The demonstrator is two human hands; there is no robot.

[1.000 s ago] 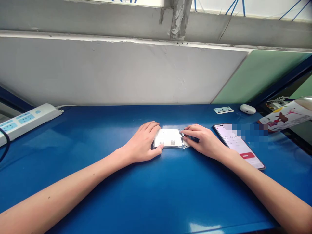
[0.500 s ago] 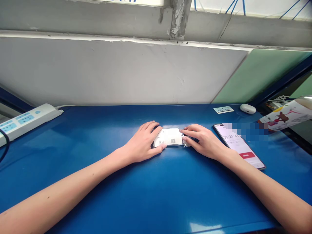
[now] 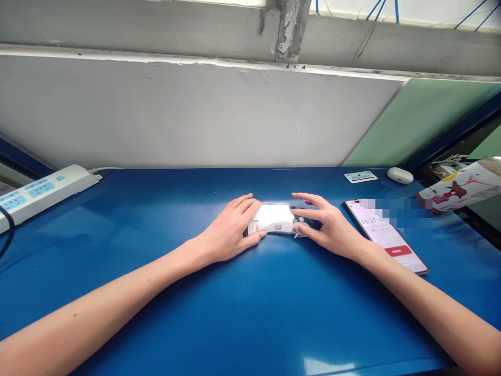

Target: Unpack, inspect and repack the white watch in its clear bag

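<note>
A small clear plastic packet with a white printed card in it lies flat on the blue table, near the middle of the view. The card shows a square code at its lower right corner. My left hand grips the packet's left end, thumb along the near edge and fingers over the far edge. At the right end, my right hand has its fingers spread apart. Its middle fingertip and thumb are at the packet's right edge, while the index finger is raised beyond. Some dark and pale bits show through the clear plastic under that hand.
To the right a phone with a running timer lies on the table. Behind it are a small card, a white earbud case and a tilted printed container. A power strip is at the left.
My right hand has spread its fingers, the index finger lifting away from the packet. The card's near edge now looks more curved. My left hand has stayed in place.
</note>
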